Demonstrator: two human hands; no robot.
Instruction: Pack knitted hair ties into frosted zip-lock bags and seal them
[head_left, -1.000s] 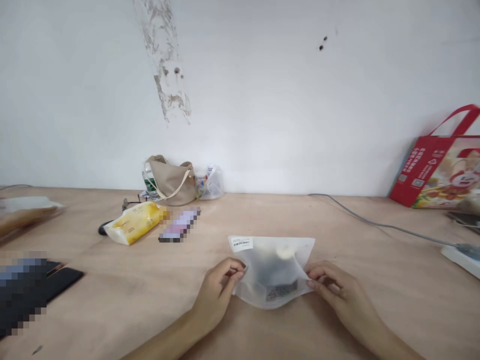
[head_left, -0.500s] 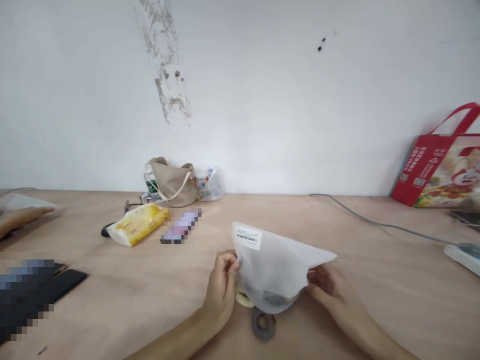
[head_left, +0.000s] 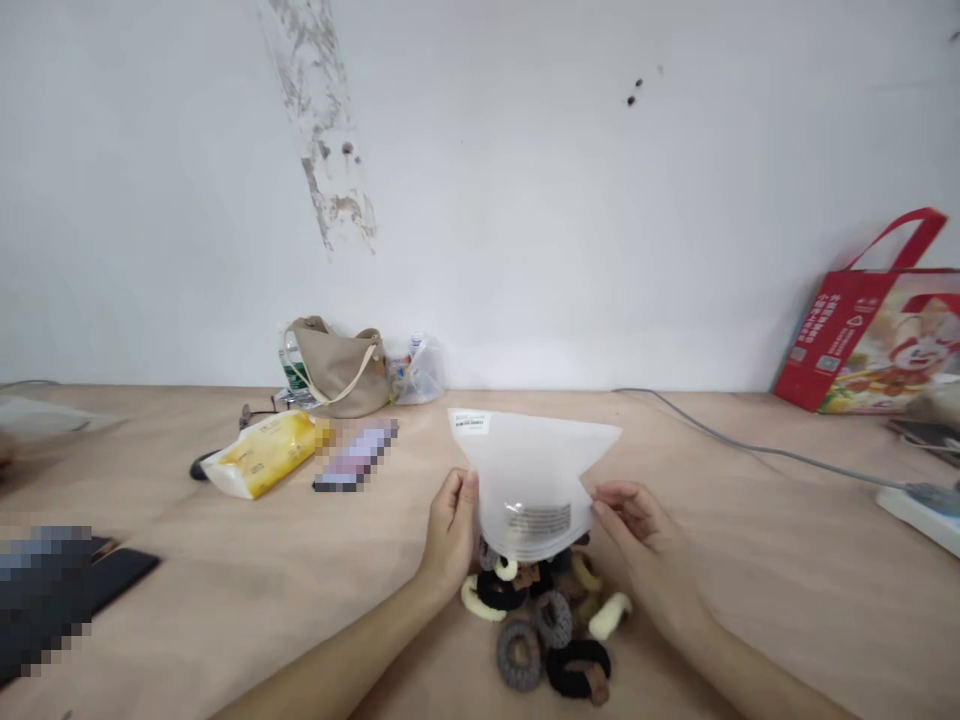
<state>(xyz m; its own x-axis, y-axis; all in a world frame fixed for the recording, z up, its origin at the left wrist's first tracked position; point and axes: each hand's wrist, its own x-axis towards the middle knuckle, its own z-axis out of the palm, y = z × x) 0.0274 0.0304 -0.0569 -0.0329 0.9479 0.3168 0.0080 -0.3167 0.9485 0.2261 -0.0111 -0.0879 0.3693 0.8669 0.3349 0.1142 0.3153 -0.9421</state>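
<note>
— Where does our room end?

— At the back the wall (head_left: 525, 220) shuts it off, and the wooden tabletop (head_left: 315, 560) stretches from its foot toward us, running out past both sides of the view.

— What flanks us?

— On the right we have the red bag (head_left: 847, 340) by the wall, well apart from our work. On the left, black flat objects (head_left: 45, 610), partly pixelated, sit at the edge of the view.

— And between those?

— We have the frosted pouch (head_left: 532, 460) in the middle, tilted, its labelled top edge toward the wall and tabletop showing between the two. Left of it the beige handbag (head_left: 337, 365) stands near the wall, the yellow packet (head_left: 270, 455) and the phone (head_left: 356, 455) lying in front. Right of it the grey cable (head_left: 720, 435) runs from the wall to the white power strip (head_left: 915, 515).

— How are we gripping?

— Our left hand (head_left: 450, 530) is pinched on the pouch's left side, thumb pressed to bent fingers. Our right hand (head_left: 637, 530) nips the right edge into a notch between thumb and forefinger tips, the other fingers loosely bent.

— And the smallest things?

— Fabric rings (head_left: 564, 612), grey, black, cream and brownish, lie heaped on the tabletop beneath the pouch's lower edge, some partly hidden by it. A grey ring (head_left: 520, 681) and a black ring (head_left: 559, 672) lie nearest us, just beside each other.
</note>
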